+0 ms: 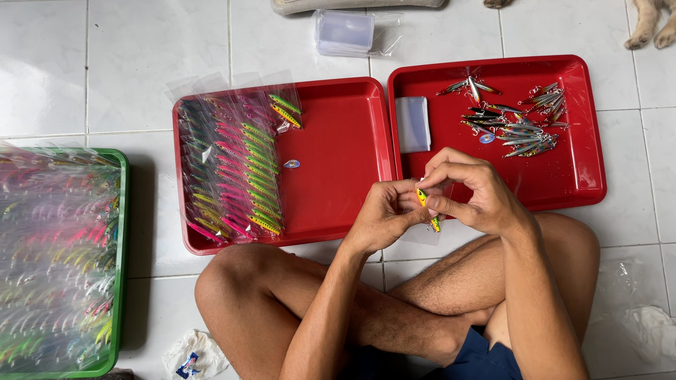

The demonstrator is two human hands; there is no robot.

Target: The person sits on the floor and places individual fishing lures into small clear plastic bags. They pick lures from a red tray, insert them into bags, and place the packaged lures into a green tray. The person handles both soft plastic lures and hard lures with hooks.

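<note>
From the head view I see my left hand [384, 214] and right hand [468, 190] meeting above my crossed legs, just in front of the two red trays. Both sets of fingers are pinched closed on one yellow-green lure [425, 205] and its clear sleeve [422, 232], held between them. The left tray [338, 151] holds rows of bagged lures [236, 172]. The right tray [570, 172] holds loose lures [517, 123] and a stack of sleeves [412, 124]. A green tray [121, 267] of bagged lures sits far left on the tiled floor [63, 70].
</note>
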